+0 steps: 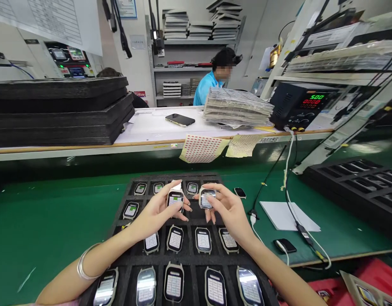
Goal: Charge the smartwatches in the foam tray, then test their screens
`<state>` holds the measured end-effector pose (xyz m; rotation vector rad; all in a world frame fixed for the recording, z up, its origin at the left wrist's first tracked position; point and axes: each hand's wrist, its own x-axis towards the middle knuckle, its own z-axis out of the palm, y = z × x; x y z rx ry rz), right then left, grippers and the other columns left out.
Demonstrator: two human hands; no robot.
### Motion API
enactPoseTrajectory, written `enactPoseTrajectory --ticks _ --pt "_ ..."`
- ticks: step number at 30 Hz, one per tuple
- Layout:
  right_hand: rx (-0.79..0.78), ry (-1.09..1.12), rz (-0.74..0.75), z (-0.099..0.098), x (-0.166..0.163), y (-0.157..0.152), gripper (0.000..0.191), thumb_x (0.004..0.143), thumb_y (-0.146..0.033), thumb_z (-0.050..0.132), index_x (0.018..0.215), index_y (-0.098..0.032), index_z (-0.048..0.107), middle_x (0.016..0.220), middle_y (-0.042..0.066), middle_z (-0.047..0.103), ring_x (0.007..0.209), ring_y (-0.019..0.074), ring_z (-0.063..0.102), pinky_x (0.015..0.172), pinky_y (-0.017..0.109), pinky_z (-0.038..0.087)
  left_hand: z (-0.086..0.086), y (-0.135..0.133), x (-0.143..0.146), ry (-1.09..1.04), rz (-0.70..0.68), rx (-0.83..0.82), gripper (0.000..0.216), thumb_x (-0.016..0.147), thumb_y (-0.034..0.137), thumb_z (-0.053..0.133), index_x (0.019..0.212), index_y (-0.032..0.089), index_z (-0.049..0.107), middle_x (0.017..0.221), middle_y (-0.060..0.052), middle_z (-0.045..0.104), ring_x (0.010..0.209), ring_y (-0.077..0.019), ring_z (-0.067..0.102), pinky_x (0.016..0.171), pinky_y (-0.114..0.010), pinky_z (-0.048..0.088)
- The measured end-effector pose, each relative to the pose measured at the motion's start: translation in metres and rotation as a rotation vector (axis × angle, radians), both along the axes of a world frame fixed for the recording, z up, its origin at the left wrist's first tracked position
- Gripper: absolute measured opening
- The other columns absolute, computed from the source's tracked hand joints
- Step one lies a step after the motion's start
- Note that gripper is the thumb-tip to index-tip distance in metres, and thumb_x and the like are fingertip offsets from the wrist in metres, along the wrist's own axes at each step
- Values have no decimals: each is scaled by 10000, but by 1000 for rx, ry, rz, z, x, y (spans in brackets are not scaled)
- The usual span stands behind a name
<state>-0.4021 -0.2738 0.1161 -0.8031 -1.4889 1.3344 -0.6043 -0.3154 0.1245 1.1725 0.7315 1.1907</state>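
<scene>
My left hand (168,207) grips a smartwatch body (176,199) by its sides, its lit screen showing white and green, with the thumb on the glass. A second smartwatch body (207,198), its screen lit pale, is pinched in my right hand (226,208), thumb over its face. Both watches are held over a black foam tray (189,260) with square pockets. Several strapless watches with lit screens sit in the pockets, among them one at the near middle (174,282). Parts of the pockets behind my hands and forearms are hidden.
Right of the tray lie a small dark watch (240,193), white paper (289,216), cables and a charging puck (284,245). Another foam tray (358,182) stands far right. The shelf bears stacked black foam (58,112), a phone (179,120), and a power supply (300,106). A person (211,80) is beyond.
</scene>
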Motion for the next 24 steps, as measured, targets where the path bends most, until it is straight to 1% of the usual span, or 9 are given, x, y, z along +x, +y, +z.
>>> enactPoseTrajectory --ticks 3,5,7,11,14,17,20,22,24 --pt "-25 61 104 1 2 -2 337 851 -301 629 1162 -191 558 971 108 686 537 159 637 431 259 494 -2 1 0 12 20 -1 495 874 321 592 1331 210 436 972 -80 611 894 -216 608 711 -343 567" --pt "-43 108 198 1 3 -4 442 810 -256 668 1227 -202 529 1048 124 667 631 190 667 484 282 528 -3 2 0 19 21 1 490 881 316 581 1332 201 428 968 -80 607 874 -209 609 678 -325 571" --pt "-50 129 250 2 2 -5 519 786 -237 691 1268 -211 500 1089 131 650 703 214 678 518 300 550 -4 2 -1 18 22 4 484 887 280 566 1337 190 414 970 -82 603 869 -205 610 672 -322 572" --pt "-46 82 182 2 -1 -7 475 814 -243 675 1256 -210 505 1057 122 654 686 207 677 491 296 560 -4 1 -2 -4 22 23 572 820 173 630 1342 202 399 1002 -76 603 897 -206 608 734 -333 561" --pt "-43 67 159 0 -1 -6 447 818 -226 671 1239 -210 519 1044 115 661 655 190 674 467 273 549 -4 1 -1 -7 34 31 621 782 156 668 1341 209 403 1011 -73 602 905 -209 606 754 -338 552" --pt "-36 87 172 -2 0 -4 450 819 -215 658 1248 -205 523 1041 120 665 660 200 679 454 269 539 -6 2 0 -1 35 26 601 818 182 641 1356 204 374 996 -74 593 900 -203 603 739 -330 554" --pt "-47 119 204 -4 2 -2 368 855 -262 608 1213 -197 554 1024 124 676 628 205 680 433 271 524 -7 2 1 23 19 27 583 836 206 626 1360 209 370 973 -69 585 878 -201 602 705 -324 560" --pt "-47 107 185 -4 2 -2 298 885 -297 577 1164 -192 579 975 115 690 570 187 669 402 252 501 -8 2 1 32 8 41 571 826 197 635 1343 216 393 969 -65 582 880 -200 595 702 -320 562" --pt "-31 71 132 -4 2 -2 250 899 -309 573 1118 -189 592 919 101 702 506 162 649 374 228 475 -8 2 1 25 -4 57 525 825 181 630 1307 218 424 967 -62 580 882 -194 586 698 -311 563"
